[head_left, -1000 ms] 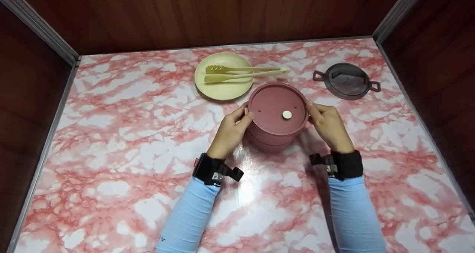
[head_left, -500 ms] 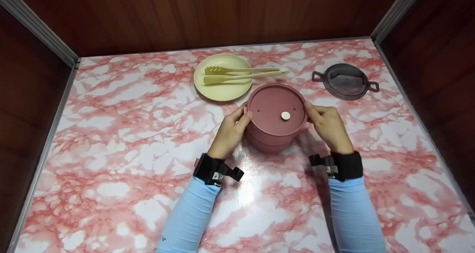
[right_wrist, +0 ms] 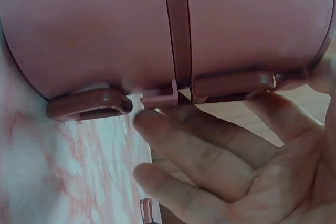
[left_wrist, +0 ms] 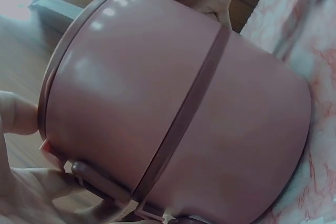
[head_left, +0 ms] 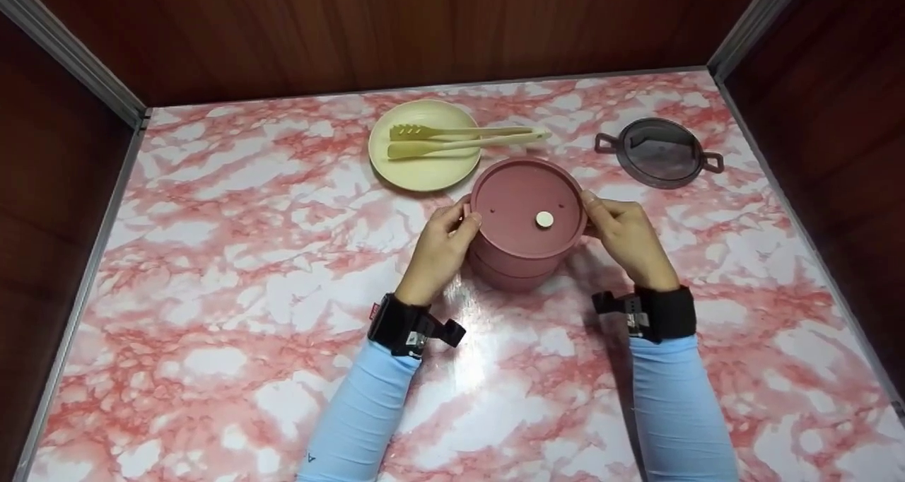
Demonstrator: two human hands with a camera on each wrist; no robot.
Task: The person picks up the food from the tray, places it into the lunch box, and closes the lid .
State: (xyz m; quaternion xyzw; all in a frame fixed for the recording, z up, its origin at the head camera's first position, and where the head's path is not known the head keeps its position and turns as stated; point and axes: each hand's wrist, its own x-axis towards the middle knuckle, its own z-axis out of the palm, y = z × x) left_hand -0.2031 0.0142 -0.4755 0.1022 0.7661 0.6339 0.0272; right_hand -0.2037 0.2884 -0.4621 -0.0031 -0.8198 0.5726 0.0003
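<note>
A dusky-pink, round two-tier pot (head_left: 524, 273) stands upright on the marbled table, its flat lid (head_left: 520, 185) bearing a white knob (head_left: 544, 219). My left hand (head_left: 440, 245) grips the pot's left side near the top, thumb at the lid rim and fingers around the upper side handle (left_wrist: 100, 182). On the opposite side my right hand (head_left: 626, 242) pinches the upper edge, thumb at the rim and fingers below the upper handle (right_wrist: 233, 85). In the right wrist view, a small latch tab (right_wrist: 160, 98) sits between the upper and lower handles, near the fingertips.
A pale yellow plate (head_left: 417, 176) lies behind the pot to the left, with tongs (head_left: 459, 143) across it. At the back right sits a dark round glass lid (head_left: 661, 153) with two loop handles. Wooden walls (head_left: 424, 30) enclose the table's back and sides.
Both hands keep their hold on the pot, which stays in place. My right wrist has shifted very slightly to the right.
</note>
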